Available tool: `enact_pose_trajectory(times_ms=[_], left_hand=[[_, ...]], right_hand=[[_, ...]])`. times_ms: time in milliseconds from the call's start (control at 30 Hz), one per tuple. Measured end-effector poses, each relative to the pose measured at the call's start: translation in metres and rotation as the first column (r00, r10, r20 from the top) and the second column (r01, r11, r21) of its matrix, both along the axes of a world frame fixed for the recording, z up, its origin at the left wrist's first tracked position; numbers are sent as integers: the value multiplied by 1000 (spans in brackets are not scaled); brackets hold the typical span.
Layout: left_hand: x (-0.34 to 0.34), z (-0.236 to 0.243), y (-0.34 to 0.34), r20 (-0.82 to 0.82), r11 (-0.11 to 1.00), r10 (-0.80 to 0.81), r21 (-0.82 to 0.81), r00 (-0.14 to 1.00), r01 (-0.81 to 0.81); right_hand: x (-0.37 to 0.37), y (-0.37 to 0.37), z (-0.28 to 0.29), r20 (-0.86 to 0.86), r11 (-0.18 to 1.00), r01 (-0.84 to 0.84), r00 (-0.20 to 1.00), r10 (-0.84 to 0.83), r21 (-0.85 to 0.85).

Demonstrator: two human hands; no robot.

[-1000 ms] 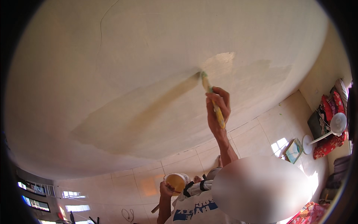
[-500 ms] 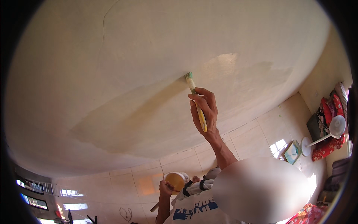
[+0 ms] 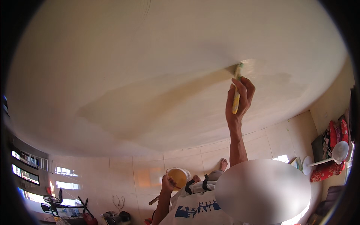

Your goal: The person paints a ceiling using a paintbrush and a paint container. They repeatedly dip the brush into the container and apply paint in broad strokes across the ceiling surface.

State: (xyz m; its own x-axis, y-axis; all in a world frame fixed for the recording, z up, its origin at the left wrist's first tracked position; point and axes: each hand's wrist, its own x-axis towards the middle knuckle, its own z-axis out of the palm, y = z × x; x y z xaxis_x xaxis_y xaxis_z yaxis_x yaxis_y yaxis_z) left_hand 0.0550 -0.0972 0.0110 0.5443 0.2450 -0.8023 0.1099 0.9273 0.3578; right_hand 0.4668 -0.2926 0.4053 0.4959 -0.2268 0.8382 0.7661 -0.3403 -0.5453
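My right hand (image 3: 240,98) is closed round a paintbrush (image 3: 236,98) with a yellowed handle and green-tinged bristles. The brush tip touches the pale wall (image 3: 168,45) at right of centre, beside a small glossy patch; a broad damp, beige band runs leftward from it. Low in the view, my left hand (image 3: 168,182) grips a white bucket (image 3: 180,176) holding yellow-ochre liquid, with fingers on its left rim. My bare feet (image 3: 224,163) show beside the bucket and under my right forearm. A blurred oval covers part of the lower right.
Pale floor tiles (image 3: 146,172) line the wall's foot. At right stand a white pedestal object (image 3: 339,148), red flowered fabric (image 3: 322,173) and a leaning board (image 3: 296,163). At lower left are a railing (image 3: 33,159), a dark chair-like frame (image 3: 52,204), a looped cord (image 3: 118,201) and dark items.
The brush in my right hand first moved left along the wall, then swept right and slightly up. The view has shifted a little, showing more clutter at lower left.
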Motion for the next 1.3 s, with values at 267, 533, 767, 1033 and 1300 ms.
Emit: enact_pose_trajectory(times_ms=[267, 533, 767, 1033, 1300], left_hand=[[-5, -4, -7, -46, 999, 40, 22, 998, -39], [-9, -2, -9, -84, 992, 94, 97, 992, -86], [-14, -4, -8, -55, 989, 149, 24, 987, -148], [-25, -11, 3, -75, 995, 100, 2, 992, -100], [-24, -20, 11, 16, 997, 74, 29, 997, -74]], right_hand=[[-74, 98, -11, -33, 935, -354, 935, 354, -14], [-92, 119, 5, -82, 753, -656, 748, 658, 56], [-1, -8, -16, -45, 926, -369, 927, 374, 85], [-6, -2, -36, -28, 993, -106, 994, 108, 49], [-106, 133, -37, 14, 827, -562, 827, 562, -38]])
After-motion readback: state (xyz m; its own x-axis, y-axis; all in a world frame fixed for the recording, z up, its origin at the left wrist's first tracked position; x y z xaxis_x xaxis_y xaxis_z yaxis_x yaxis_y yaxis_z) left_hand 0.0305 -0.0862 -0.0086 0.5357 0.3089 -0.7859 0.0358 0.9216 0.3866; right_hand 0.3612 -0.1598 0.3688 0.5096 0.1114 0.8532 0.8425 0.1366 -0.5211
